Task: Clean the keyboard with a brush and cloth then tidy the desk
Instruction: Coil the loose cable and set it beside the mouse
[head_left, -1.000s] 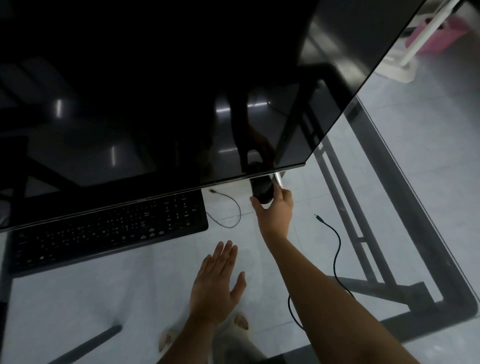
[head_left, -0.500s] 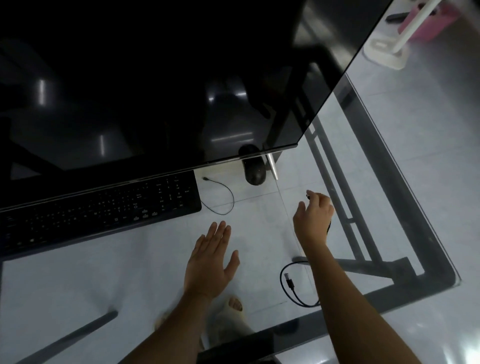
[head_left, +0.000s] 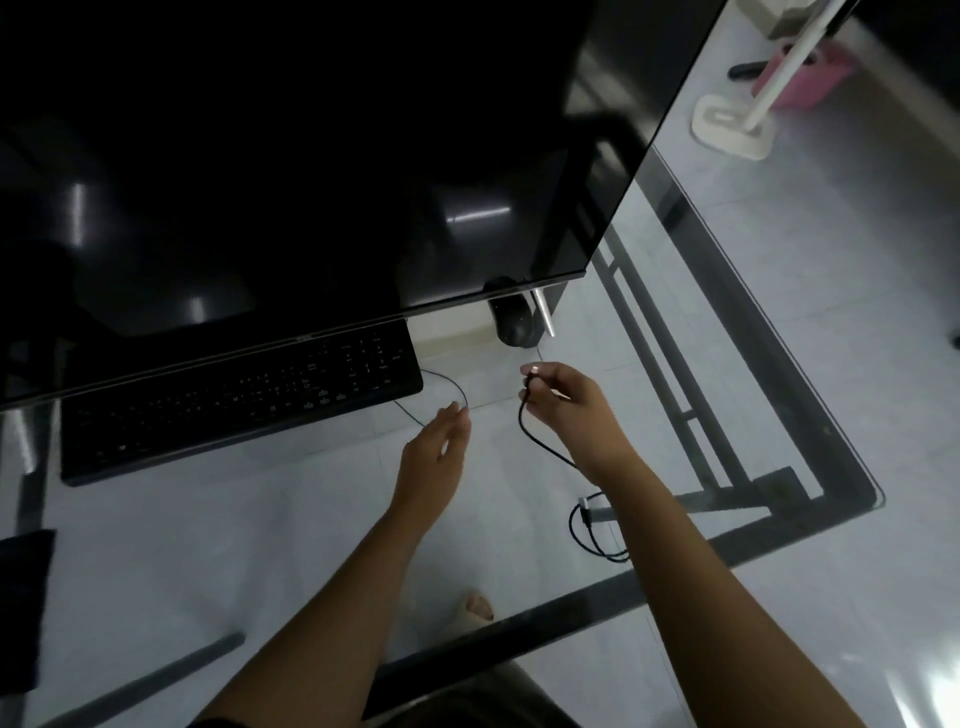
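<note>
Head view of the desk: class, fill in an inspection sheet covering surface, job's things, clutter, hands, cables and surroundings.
Surface: clear glass desk top with dark frame, floor visible through it.
Job's things: black flat keyboard under the large black monitor; brush nothing seen; dark flat thing at left edge, cannot tell if cloth.
Clutter: black rounded mouse under monitor edge.
Hands: right hand pinches thick black cable's end; left hand open, by thin black wire.
Cables: thick cable's rest coiled.
Surroundings: white mop, pink tub on tiled floor.

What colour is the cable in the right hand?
Black cable, seen in the head view.
</note>
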